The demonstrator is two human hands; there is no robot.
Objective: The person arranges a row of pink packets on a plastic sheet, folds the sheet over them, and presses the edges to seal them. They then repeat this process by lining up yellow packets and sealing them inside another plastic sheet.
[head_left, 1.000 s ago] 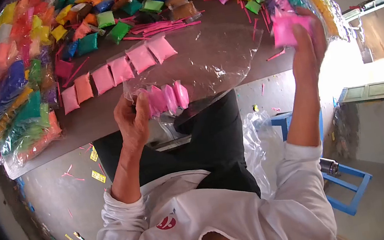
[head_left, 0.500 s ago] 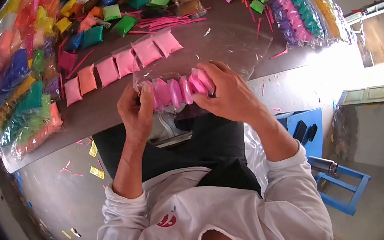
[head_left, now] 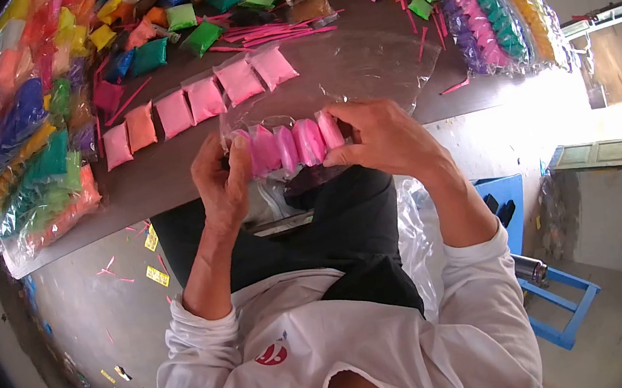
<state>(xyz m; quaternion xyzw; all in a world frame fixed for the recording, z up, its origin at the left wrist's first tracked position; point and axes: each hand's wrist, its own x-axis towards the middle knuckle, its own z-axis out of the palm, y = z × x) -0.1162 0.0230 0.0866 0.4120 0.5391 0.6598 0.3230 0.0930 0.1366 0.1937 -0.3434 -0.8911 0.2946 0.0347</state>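
A row of several small pink packets stands on edge between my two hands at the table's front edge. My left hand presses the row's left end, thumb on the nearest packet. At the right end, my right hand pinches the last packet between thumb and fingers. A clear plastic bag spreads over the table behind the row; whether the packets are inside it I cannot tell. Further back lies a slanting line of several flat packets, pink with one salmon-coloured.
Bags of coloured packets pile up on the left of the brown table. Loose packets and pink strips lie at the back. Filled long bags are at the right. A blue stool stands lower right.
My right hand has shifted slightly right and its fingers now hold the end packet. The packets at that end stand more upright and evenly spread.
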